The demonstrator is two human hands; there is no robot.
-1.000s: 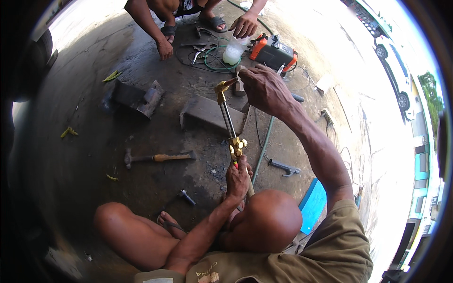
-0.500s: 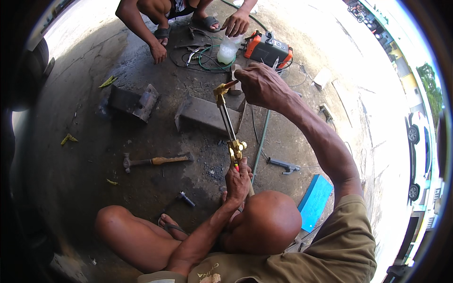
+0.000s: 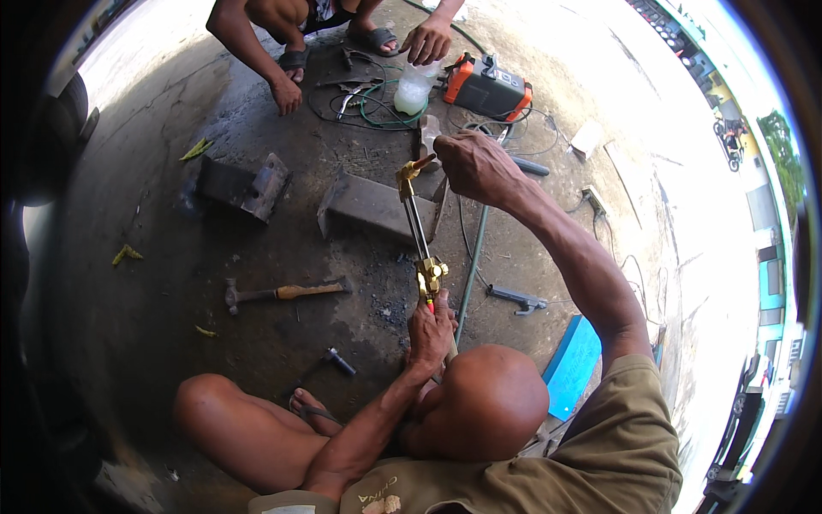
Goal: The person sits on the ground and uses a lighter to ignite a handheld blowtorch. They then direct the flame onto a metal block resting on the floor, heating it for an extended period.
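My left hand [image 3: 431,332] is wrapped round the lower end of a brass cutting torch [image 3: 417,218], which points up and away from me. Beside the torch's copper-coloured tip, my right hand [image 3: 479,164] is closed in a pinch. What its fingers hold, if anything, is hidden. Beyond the torch lies a rusty steel box section [image 3: 368,206]. A large hammer head [image 3: 430,137] shows next to my right hand. On the ground to the left are a ball-peen hammer [image 3: 287,292] and a bolt [image 3: 341,361].
Across from me another person's hand [image 3: 428,39] touches a clear container of cloudy liquid [image 3: 413,90]. An orange and black welding machine [image 3: 488,88] stands beside it. A steel bracket [image 3: 244,186], an electrode holder [image 3: 516,299], a blue box [image 3: 572,367] and a green hose [image 3: 473,274] lie around.
My right hand has moved slightly down and right, leaving more of the torch tip showing. The torch head has shifted a little to the right. My left hand keeps its grip.
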